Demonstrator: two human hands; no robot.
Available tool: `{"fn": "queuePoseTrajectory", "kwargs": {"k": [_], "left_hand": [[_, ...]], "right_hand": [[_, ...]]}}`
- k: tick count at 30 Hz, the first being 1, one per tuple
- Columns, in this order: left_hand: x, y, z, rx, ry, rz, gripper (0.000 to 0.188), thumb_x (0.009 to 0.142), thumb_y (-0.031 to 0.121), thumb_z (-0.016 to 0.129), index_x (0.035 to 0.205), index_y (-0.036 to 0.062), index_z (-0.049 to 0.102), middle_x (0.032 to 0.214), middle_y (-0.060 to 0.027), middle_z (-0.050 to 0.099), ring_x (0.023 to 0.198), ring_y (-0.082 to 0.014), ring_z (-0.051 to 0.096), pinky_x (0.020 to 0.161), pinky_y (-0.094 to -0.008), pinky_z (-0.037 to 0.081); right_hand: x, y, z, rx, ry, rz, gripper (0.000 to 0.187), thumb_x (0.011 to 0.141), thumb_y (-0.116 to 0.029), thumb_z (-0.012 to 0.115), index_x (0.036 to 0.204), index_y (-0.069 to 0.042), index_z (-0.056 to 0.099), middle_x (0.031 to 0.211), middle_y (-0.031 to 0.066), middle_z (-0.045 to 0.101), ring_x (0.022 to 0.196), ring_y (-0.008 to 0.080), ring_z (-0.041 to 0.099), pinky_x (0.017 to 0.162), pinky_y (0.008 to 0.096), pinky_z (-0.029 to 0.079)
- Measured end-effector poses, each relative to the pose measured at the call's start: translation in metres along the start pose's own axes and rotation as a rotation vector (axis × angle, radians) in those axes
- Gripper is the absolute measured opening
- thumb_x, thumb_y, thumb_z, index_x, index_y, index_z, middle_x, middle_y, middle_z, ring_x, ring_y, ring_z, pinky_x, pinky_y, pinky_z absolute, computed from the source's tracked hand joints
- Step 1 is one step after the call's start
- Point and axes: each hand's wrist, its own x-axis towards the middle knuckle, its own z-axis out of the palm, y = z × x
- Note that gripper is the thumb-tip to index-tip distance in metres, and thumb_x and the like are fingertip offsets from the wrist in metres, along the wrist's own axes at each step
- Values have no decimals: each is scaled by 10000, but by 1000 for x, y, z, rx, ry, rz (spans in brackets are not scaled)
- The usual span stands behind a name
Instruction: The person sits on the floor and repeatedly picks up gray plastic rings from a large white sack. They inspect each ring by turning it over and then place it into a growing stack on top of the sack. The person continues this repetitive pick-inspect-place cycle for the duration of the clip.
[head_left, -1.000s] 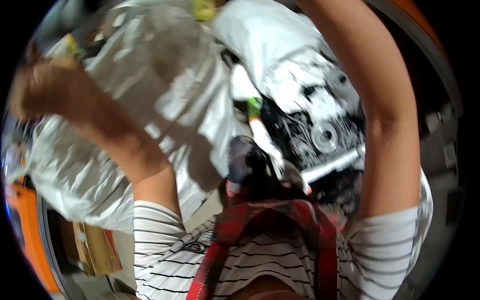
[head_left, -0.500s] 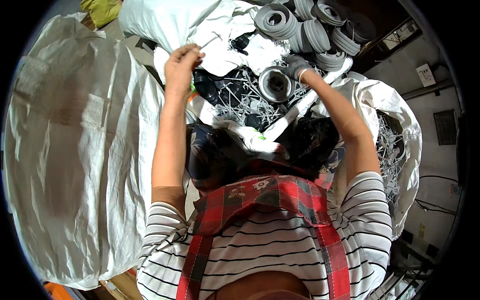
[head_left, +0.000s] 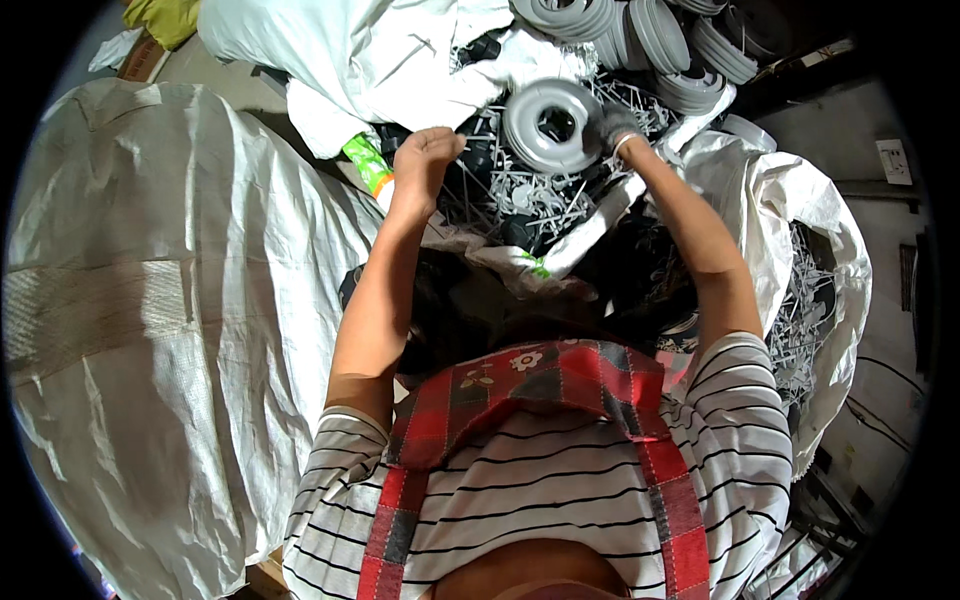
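Note:
In the head view, my right hand [head_left: 612, 128], in a dark grey glove, grips the right rim of a round grey plastic wheel-like part [head_left: 535, 152]. The part has a wide flange, and dark material shows through its centre hole. To its left, my bare left hand [head_left: 428, 158] is closed, fingers bent together; what they hold, if anything, is hidden. Below both hands lies a heap of thin grey plastic sprues [head_left: 545, 200] mixed with black plastic pieces [head_left: 522, 232], inside an open white woven sack [head_left: 580, 235].
Stacked grey round parts [head_left: 660, 35] stand at the far right. A large white sack [head_left: 120, 320] fills the left side. Another sack [head_left: 845, 250] at right holds more sprues [head_left: 798, 320]. White sheeting [head_left: 350, 60] lies at the back, near a yellow bag [head_left: 165, 18].
My left hand has moved right and slightly down toward the heap; the thin grey stick it held no longer shows. The round part in my right hand is raised and tipped, showing more of its face.

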Motion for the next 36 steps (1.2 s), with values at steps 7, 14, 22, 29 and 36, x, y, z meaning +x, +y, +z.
{"fn": "queuePoseTrajectory", "kwargs": {"k": [7,14,22,29,36], "left_hand": [[-33,54,12,-363,-97,66,454,804,250,649,1102,-71,532,978,-148,608,892,-194,571,828,-312,439],[-36,51,-10,-93,451,336,419,747,155,719,1048,-83,551,959,-128,614,824,-179,591,757,-283,458],[-34,50,-27,-144,590,414,334,759,121,704,997,-77,580,899,-115,621,762,-150,570,694,-266,453],[-36,48,-19,-183,481,338,396,767,121,700,1068,-89,551,984,-128,604,850,-162,566,773,-270,441],[-39,22,15,-219,239,145,357,779,207,688,1016,-36,577,876,-90,611,779,-185,581,718,-287,455]], "right_hand": [[-5,-101,-90,684,266,-208,358,868,-355,440,913,-30,585,800,147,609,731,248,588,687,381,467],[32,-183,-27,355,60,-163,287,804,-252,554,990,-38,604,922,145,636,875,312,607,789,376,474],[26,-200,15,-89,-15,-112,337,766,-274,505,1021,-73,593,1083,127,592,1080,273,511,935,514,322],[-33,-133,-37,5,34,-116,474,675,-307,614,1096,-96,561,1078,113,582,1045,275,515,992,462,286],[-84,-94,-48,239,505,-263,575,681,-291,653,1189,-63,509,1235,161,475,1183,336,405,1016,445,290]]}}
